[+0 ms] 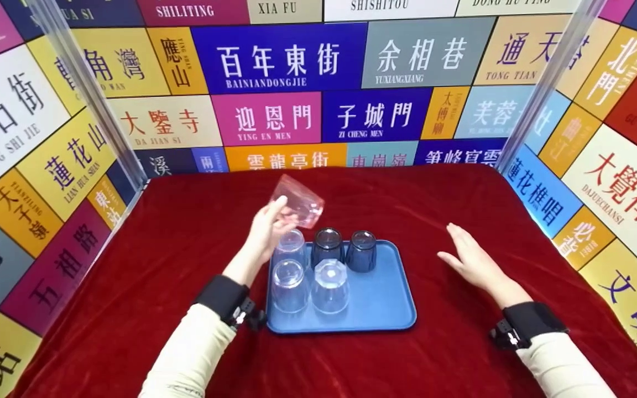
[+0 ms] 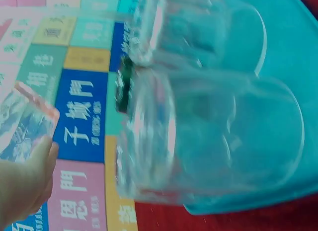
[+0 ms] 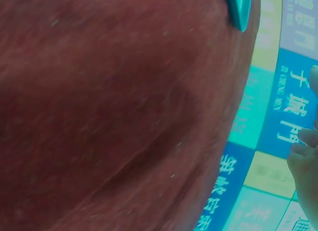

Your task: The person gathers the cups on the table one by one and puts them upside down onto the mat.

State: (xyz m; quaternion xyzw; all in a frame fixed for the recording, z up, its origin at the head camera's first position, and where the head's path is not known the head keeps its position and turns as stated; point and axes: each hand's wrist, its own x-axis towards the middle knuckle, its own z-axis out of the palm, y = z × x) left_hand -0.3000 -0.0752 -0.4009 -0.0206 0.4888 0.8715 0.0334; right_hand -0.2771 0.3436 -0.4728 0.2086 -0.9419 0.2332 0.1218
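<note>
Your left hand (image 1: 266, 226) grips a clear pinkish cup (image 1: 298, 200) tilted in the air just behind the blue tray (image 1: 385, 309), lifted clear of the five upturned cups (image 1: 329, 284) there. Your right hand (image 1: 470, 260) rests open, fingers straight, on the red cloth (image 1: 158, 265) right of the tray, holding nothing.

the red surface (image 1: 186, 265) lies open left, right and behind the blue tray (image 1: 385, 309); five upturned cups crowd the tray's left and rear, two dark cups (image 1: 344, 250) behind, three clear cups (image 1: 307, 276) in front and beside; the tray's right front is bare; printed walls (image 1: 31, 166) and clear corner posts (image 1: 83, 88) close three sides
</note>
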